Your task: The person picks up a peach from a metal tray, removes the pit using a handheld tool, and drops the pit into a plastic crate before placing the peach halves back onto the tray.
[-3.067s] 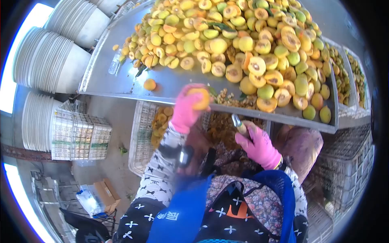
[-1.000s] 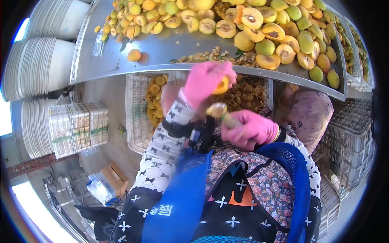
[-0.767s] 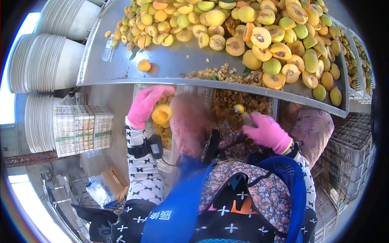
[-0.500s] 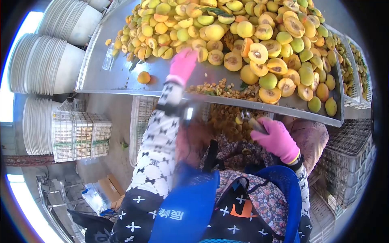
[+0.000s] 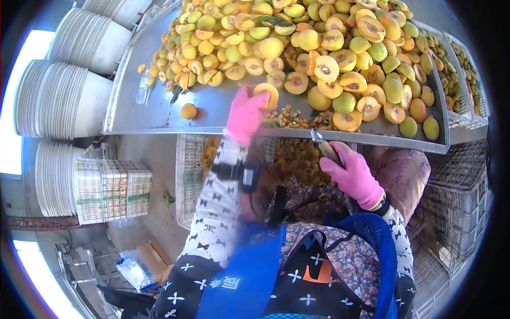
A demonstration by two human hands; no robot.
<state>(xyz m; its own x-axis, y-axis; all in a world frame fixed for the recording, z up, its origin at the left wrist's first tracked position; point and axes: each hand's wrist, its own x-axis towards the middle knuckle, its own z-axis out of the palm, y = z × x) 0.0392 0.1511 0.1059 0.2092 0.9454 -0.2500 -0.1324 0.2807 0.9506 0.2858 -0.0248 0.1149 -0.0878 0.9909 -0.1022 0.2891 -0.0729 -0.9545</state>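
Note:
My left hand (image 5: 244,116), in a pink glove, is closed on a yellow peach half (image 5: 271,97) just above the metal table, its cut face partly showing. In my right hand (image 5: 357,176), also pink-gloved, is a pitting spoon (image 5: 330,152) with a light handle and a small metal head, which points up near the table's front edge. A big heap of halved yellow peaches (image 5: 332,40) covers the back and right of the table. Peach pits (image 5: 287,118) are scattered near the front edge, to the right of my left hand.
The metal table (image 5: 159,114) has a raised rim. On its left are a lone peach (image 5: 188,110) and a clear plastic bottle (image 5: 143,90). Below the edge stands a crate (image 5: 187,183) beside piled peach pieces (image 5: 297,157). Stacked white basins (image 5: 50,98) and crates (image 5: 111,186) stand left, more crates (image 5: 454,212) right.
My left hand has drawn back from the heap toward me and right, now with a peach half in it. The pitting spoon has risen slightly and tilted upward in my right hand.

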